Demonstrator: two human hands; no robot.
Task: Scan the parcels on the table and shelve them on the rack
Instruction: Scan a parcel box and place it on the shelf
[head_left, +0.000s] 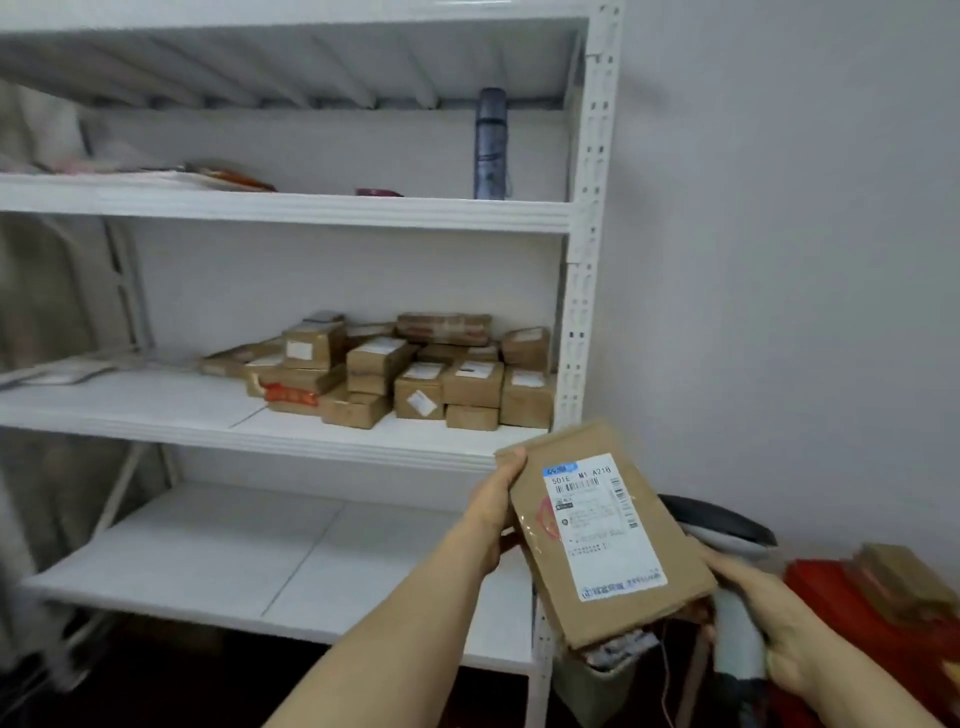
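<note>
Closest to me, the person's left hand (493, 501) is gripping a flat brown cardboard parcel with a white printed label (602, 535). The thumb is lying over the parcel's 10 o'clock corner, and the fingers are hiding behind it. That parcel is hanging tilted in the air, label up, by the right post of the white metal rack (592, 156), touching no shelf. At its 4 o'clock the right hand (784, 634) is curling around the pale handle of a handheld barcode scanner (737, 639), whose dark head is peeking out at 2 o'clock. At 11 o'clock a pile of small brown cardboard boxes (405, 369) is sitting on the middle shelf. Higher, near 12 o'clock, a blue-grey cylinder (491, 145) is standing upright. At 3 o'clock, brown packets (904, 577) are lying on something red (821, 587).
</note>
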